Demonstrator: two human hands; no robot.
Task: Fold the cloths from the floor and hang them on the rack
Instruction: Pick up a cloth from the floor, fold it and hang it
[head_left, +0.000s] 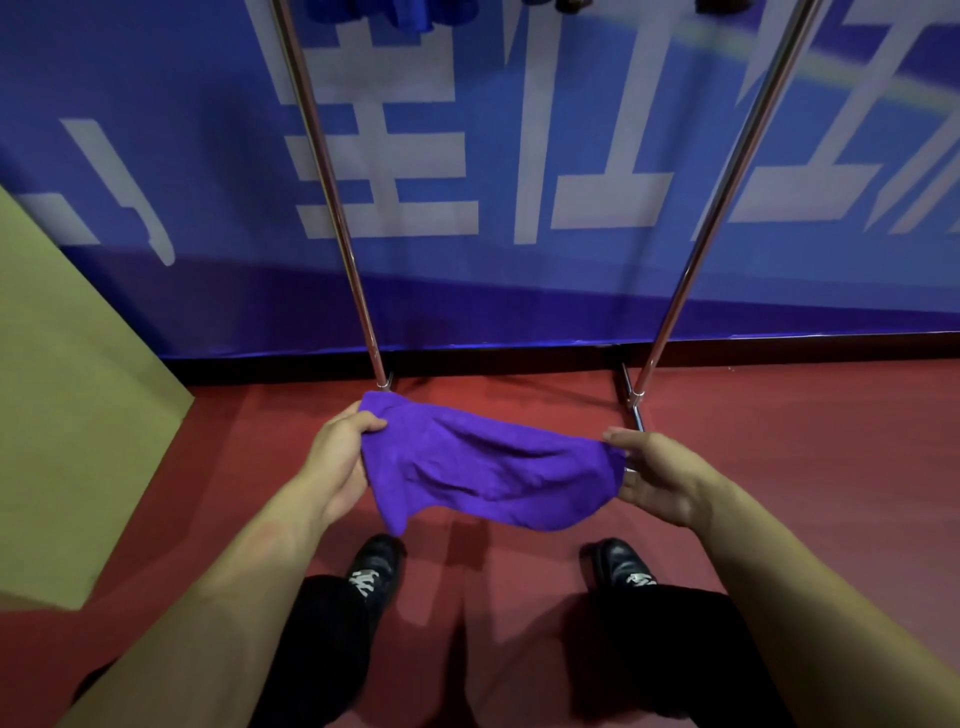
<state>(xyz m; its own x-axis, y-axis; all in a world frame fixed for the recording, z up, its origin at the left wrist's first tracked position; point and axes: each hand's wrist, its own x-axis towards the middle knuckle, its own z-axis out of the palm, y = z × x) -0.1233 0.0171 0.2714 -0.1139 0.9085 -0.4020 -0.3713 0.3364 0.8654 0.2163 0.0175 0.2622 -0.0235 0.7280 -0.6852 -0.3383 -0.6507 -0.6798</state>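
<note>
Head view. At centre frame a purple cloth is stretched between two bare hands, clear of the red floor. The left hand, at centre left, grasps the cloth's left end, thumb laid over the top edge and fingers beneath. The right hand, at centre right, grips the right end, fingers curled around the edge. The cloth sags in the middle, and one corner droops at lower left, beside the left wrist.

Behind the cloth, two chrome uprights of the rack rise from floor-level feet toward the top edge of the frame, the left one leaning to upper left, the right one to upper right. At the top edge, blue fabric hangs at the left upright; dark items further right are too cropped to identify.

The background is a blue banner bearing large white characters. A tan board occupies the left edge. At bottom centre, two black shoes and dark trousers stand on the floor.

No containers appear in this view.
</note>
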